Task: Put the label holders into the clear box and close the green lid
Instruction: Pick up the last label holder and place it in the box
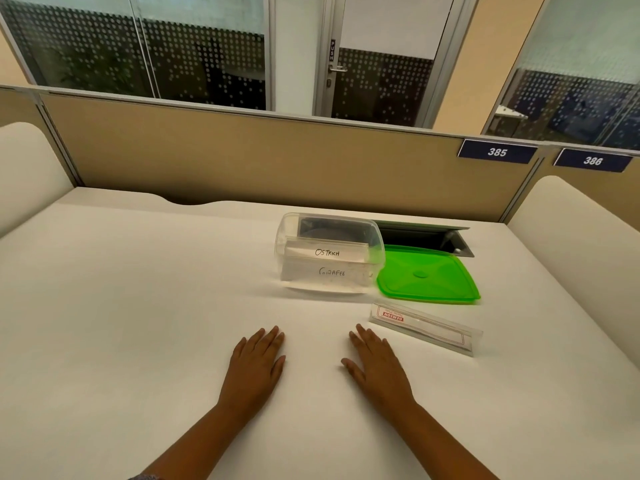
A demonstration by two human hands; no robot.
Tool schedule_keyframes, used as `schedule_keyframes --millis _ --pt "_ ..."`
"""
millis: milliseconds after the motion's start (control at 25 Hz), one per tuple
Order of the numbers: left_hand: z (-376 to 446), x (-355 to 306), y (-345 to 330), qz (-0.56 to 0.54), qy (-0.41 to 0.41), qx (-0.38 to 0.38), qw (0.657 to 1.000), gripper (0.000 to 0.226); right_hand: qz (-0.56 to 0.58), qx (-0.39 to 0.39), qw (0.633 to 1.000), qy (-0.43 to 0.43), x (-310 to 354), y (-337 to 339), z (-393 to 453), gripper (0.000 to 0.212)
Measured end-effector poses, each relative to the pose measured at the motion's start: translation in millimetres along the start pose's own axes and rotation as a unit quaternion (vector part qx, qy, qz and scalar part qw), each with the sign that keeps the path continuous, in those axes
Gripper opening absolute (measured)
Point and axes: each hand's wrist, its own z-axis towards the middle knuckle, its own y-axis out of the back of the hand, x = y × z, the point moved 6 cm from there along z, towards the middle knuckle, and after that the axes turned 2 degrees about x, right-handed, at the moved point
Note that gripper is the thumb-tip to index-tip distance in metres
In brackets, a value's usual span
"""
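Observation:
A clear box (287,237) stands open on the white desk, right of centre. Inside it lie two label holders, one reading OSTRICH (325,252) and one reading GIRAFEE (330,271). The green lid (427,275) lies flat on the desk, touching the box's right side. A third label holder (424,327) with a red-printed card lies in front of the lid. My left hand (258,362) and my right hand (377,362) rest flat on the desk, palms down, holding nothing. The right hand's fingertips are just left of the third holder.
A dark cable flap (429,235) stands open in the desk behind the box and lid. A tan partition (242,157) with number plates 385 and 386 closes off the far edge. Low cream side panels flank the desk left and right.

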Motion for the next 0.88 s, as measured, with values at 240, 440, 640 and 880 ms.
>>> schedule_keyframes --millis 240,440,640,880 --pt "0 -2 2 0.003 -0.003 -0.003 1.000 0.093 -0.064 -0.144 0.984 -0.088 -41 56 26 0.043" --pt "-4 -1 5 -0.006 -0.001 0.019 1.000 0.093 -0.103 -0.040 0.980 -0.163 -78 62 46 0.037" --pt "-11 -6 15 0.038 -0.024 0.013 0.999 0.080 0.010 -0.009 0.986 -0.164 -77 71 50 0.030" --pt "10 -15 26 -0.220 0.013 -0.032 0.975 0.031 0.232 -0.048 0.963 -0.129 -47 103 63 0.022"
